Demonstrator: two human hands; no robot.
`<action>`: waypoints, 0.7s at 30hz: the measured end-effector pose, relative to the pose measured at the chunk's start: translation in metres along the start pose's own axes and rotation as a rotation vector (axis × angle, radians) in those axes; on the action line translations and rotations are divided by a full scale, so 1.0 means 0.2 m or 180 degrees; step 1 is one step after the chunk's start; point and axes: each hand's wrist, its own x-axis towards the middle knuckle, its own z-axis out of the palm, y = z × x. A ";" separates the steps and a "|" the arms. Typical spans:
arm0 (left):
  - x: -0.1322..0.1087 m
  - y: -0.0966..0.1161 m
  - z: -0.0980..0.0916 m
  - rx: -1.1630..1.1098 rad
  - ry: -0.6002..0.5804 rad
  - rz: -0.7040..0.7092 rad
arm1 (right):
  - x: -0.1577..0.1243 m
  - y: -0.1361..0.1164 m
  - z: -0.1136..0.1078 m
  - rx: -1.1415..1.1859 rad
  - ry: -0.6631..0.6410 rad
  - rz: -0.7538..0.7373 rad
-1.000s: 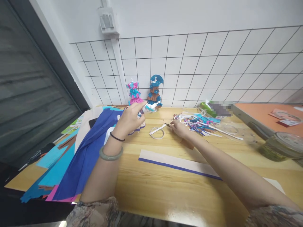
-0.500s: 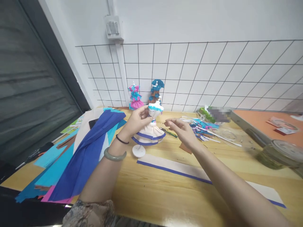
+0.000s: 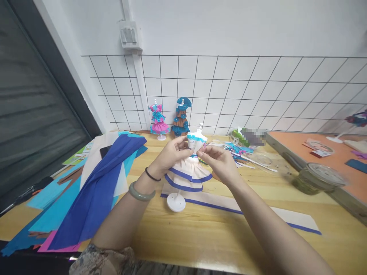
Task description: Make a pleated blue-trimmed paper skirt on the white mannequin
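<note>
A small white dress form [image 3: 197, 133] leans with its neck to the right, wearing a cream paper skirt [image 3: 189, 173] with blue-edged tiers and a turquoise trim at the chest. My left hand [image 3: 174, 154] is closed around its bodice from the left, thumb at the waist. From the right, my right hand [image 3: 219, 160] touches the bodice with fingers pinched; what is between the fingertips is too small to make out. The form's round white base [image 3: 176, 202] shows below the skirt. Behind it lies a cream paper strip [image 3: 218, 200] with a blue edge.
Folded crepe paper [image 3: 100, 183] in blue, turquoise and pink covers the left side. At the back stand a pink dressed form [image 3: 159, 126] and a brown-and-teal one [image 3: 181, 118]. Paper scraps [image 3: 241, 151] and a clear round container [image 3: 318, 177] lie right, beside an orange board [image 3: 301, 141].
My right hand has moved in from beside the dress form to touch its bodice. The form and my left hand are nearer to me, and the base has shifted toward the front.
</note>
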 end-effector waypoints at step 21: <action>-0.01 -0.04 0.04 -0.1275 -0.0822 -0.1052 | 0.10 -0.25 -0.19 0.0350 -0.0529 0.0105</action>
